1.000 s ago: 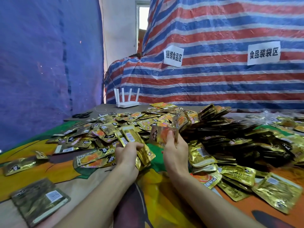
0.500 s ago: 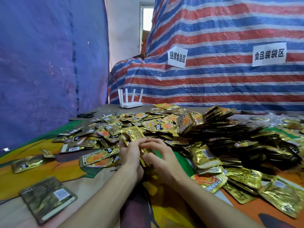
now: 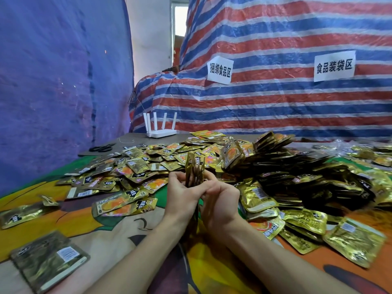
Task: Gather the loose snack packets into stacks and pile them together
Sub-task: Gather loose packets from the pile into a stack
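Note:
A small stack of gold snack packets (image 3: 194,168) stands on edge between my two hands at the middle of the view. My left hand (image 3: 181,192) grips its left side and my right hand (image 3: 220,198) grips its right side. Loose gold and orange packets (image 3: 135,172) lie scattered flat on the cloth to the left and behind. A big heap of stacked packets (image 3: 297,170) rises to the right, dark on its shaded edges.
A white router (image 3: 161,132) stands at the back of the table, with black scissors (image 3: 100,148) to its left. Single packets lie at the near left (image 3: 48,262) and near right (image 3: 354,242). Striped tarpaulin with two paper signs hangs behind.
One second ago my right hand held a single packet up, apart from the left. The hands then came together, and now both hold the stack upright on its edge.

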`<act>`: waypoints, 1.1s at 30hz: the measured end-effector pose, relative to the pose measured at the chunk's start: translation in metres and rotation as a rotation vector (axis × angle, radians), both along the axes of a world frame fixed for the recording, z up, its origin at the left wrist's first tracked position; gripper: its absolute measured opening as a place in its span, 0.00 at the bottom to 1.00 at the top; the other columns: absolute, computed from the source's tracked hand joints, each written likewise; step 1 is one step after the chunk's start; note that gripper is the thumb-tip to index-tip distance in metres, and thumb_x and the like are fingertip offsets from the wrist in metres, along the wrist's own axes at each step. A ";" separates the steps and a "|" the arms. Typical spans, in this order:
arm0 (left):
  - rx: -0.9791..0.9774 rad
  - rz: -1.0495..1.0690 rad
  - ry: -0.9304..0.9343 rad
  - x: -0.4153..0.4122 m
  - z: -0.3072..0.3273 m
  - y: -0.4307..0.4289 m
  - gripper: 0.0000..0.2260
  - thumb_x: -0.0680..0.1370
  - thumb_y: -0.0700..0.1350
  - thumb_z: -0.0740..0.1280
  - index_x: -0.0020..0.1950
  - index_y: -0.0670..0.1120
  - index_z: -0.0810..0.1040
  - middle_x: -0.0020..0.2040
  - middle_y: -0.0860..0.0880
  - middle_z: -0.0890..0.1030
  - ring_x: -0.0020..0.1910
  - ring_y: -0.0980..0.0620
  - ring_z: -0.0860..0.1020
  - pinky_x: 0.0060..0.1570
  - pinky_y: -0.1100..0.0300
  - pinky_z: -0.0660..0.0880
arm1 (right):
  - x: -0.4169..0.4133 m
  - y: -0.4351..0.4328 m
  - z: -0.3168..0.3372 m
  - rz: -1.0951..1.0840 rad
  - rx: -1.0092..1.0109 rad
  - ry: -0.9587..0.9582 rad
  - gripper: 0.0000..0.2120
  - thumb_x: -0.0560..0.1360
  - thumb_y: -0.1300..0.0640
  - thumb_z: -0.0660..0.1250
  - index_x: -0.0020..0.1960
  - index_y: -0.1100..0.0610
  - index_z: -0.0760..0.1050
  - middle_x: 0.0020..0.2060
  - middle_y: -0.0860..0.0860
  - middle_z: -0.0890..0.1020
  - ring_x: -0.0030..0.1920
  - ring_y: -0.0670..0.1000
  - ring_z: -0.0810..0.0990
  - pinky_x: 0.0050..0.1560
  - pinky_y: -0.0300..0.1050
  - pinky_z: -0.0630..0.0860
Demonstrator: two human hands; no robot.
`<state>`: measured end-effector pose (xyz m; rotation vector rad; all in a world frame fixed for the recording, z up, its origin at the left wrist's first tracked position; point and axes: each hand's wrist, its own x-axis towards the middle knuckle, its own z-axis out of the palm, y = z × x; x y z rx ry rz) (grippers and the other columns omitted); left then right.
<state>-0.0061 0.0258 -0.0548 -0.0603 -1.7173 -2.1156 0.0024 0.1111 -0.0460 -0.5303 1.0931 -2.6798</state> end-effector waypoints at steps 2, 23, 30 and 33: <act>-0.079 -0.008 -0.008 0.003 0.002 -0.003 0.32 0.57 0.44 0.85 0.51 0.45 0.68 0.40 0.48 0.81 0.33 0.58 0.81 0.36 0.61 0.78 | -0.002 0.000 0.000 -0.024 -0.028 -0.060 0.27 0.59 0.61 0.53 0.53 0.63 0.80 0.43 0.62 0.84 0.41 0.58 0.86 0.43 0.48 0.82; -0.332 -0.097 0.320 0.015 0.001 0.009 0.32 0.71 0.21 0.66 0.71 0.42 0.63 0.50 0.49 0.79 0.45 0.64 0.82 0.46 0.70 0.76 | -0.020 0.009 0.010 -0.418 0.484 -0.077 0.13 0.77 0.66 0.61 0.57 0.59 0.79 0.54 0.58 0.83 0.56 0.55 0.83 0.53 0.47 0.82; -0.460 -0.305 0.281 0.008 -0.006 -0.003 0.50 0.67 0.23 0.70 0.79 0.59 0.55 0.58 0.60 0.79 0.47 0.68 0.80 0.44 0.67 0.77 | -0.002 0.042 0.023 -0.547 0.925 0.091 0.10 0.74 0.65 0.69 0.50 0.52 0.78 0.46 0.49 0.81 0.49 0.49 0.81 0.49 0.45 0.80; -0.498 -0.230 0.340 0.009 -0.007 -0.002 0.44 0.69 0.29 0.69 0.70 0.72 0.65 0.56 0.65 0.78 0.40 0.68 0.77 0.39 0.70 0.75 | 0.019 0.075 0.032 -0.559 1.151 0.211 0.09 0.73 0.63 0.69 0.49 0.52 0.80 0.43 0.48 0.82 0.45 0.47 0.81 0.43 0.43 0.78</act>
